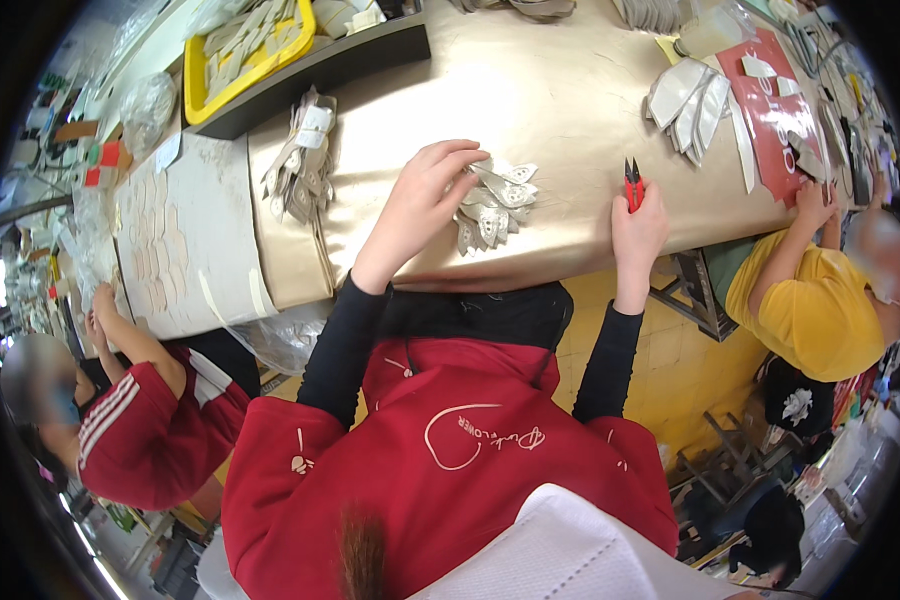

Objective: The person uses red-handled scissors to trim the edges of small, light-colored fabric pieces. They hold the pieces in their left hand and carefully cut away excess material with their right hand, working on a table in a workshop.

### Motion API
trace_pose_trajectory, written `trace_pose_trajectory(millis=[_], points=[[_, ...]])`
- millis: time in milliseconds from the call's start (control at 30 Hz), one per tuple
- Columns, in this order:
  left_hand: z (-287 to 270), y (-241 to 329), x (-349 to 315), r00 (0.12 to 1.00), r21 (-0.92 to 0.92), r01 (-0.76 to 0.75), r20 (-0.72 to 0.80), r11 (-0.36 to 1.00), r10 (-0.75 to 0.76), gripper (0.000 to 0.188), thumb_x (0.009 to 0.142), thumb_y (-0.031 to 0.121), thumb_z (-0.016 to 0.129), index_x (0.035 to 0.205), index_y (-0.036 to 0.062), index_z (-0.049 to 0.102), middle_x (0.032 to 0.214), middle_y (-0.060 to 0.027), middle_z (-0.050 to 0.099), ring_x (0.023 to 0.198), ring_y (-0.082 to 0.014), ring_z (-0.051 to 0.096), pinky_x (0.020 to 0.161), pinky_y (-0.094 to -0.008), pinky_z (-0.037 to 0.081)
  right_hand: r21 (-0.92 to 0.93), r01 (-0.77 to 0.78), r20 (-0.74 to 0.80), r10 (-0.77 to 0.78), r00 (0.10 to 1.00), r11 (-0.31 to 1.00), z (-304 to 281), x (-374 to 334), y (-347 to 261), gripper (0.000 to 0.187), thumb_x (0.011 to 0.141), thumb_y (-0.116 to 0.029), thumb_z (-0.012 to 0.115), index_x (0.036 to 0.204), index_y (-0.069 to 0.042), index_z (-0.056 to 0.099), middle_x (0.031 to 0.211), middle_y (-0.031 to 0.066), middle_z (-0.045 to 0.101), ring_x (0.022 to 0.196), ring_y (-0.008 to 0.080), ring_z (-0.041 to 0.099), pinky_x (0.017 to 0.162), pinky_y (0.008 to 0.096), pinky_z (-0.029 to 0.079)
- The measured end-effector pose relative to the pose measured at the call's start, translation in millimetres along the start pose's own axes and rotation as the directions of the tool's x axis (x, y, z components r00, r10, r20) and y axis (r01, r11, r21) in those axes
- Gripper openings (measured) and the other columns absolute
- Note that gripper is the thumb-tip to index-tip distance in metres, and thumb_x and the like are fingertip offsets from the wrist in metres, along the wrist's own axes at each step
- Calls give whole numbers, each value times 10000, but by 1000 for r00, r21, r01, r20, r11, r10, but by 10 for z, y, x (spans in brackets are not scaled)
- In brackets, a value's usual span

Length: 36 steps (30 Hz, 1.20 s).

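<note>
My right hand (pixel 639 232) is closed around a pair of red thread snips (pixel 634 192), its dark pointed blades directed away from me. My left hand (pixel 422 203) is over the left edge of a small heap of pale grey leaf-shaped pieces (pixel 500 205) with patterned ends. Its fingers stretch out to the right, slightly bent and apart; whether the fingertips touch the pieces cannot be made out. The heap lies on the shiny gold-beige table cover (pixel 550 110) in front of me, between my two hands.
Left of my hands lies a bundle of similar pieces (pixel 305 160). A yellow tray (pixel 192 80) stands at the far left behind a dark ledge (pixel 320 75). Silvery pieces (pixel 692 105) and a red sheet (pixel 760 120) lie right. Co-workers sit at both sides, in maroon (pixel 160 430) and yellow (pixel 810 310).
</note>
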<state>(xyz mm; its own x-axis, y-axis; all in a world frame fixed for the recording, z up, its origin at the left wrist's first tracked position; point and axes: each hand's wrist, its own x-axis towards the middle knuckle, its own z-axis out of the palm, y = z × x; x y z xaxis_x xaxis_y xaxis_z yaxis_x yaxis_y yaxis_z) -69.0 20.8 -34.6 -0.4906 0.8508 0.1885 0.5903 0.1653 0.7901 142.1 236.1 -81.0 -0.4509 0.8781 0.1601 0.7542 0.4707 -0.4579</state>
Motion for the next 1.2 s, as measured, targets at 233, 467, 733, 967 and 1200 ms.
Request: trace_pose_trajectory(millis=[233,467,733,967,1200], points=[[69,-164,99,980,260,15,187,966,-66,342,848,204,696,1157,69,636,1106,-100,615,1084,-291,559,915,-413,442,185,34,-293,22,956,982,218,-74,65,162,764,-76,657,923,-48,648,768,140,645,697,324,629,646,433,482],[-144,-180,-202,879,180,413,177,893,-443,421,784,292,770,1052,-6,640,788,-144,598,766,-299,591,708,-363,472,166,14,-315,40,948,986,272,-74,155,146,775,-75,701,915,-49,671,684,111,603,594,293,579,569,380,465],[-23,11,-524,808,158,479,-464,863,-364,290,825,238,727,1007,24,652,912,-112,625,984,-314,562,903,-429,415,409,65,-346,89,934,910,242,-74,30,171,948,-139,617,1033,9,603,774,112,649,653,184,592,594,340,466],[28,225,-754,928,397,367,-99,841,-359,332,815,250,748,1038,25,650,1013,-111,613,986,-303,537,864,-406,403,840,-313,321,57,945,443,-176,-630,-521,202,1038,-178,467,1096,3,535,855,107,680,556,59,502,504,181,371],[77,121,-726,989,336,145,-21,931,-147,324,774,196,762,1017,24,633,931,-110,610,935,-303,557,832,-401,444,400,-910,910,-167,379,113,-55,-1006,-916,345,1002,-189,541,1253,46,572,940,116,741,406,13,353,368,192,259]])
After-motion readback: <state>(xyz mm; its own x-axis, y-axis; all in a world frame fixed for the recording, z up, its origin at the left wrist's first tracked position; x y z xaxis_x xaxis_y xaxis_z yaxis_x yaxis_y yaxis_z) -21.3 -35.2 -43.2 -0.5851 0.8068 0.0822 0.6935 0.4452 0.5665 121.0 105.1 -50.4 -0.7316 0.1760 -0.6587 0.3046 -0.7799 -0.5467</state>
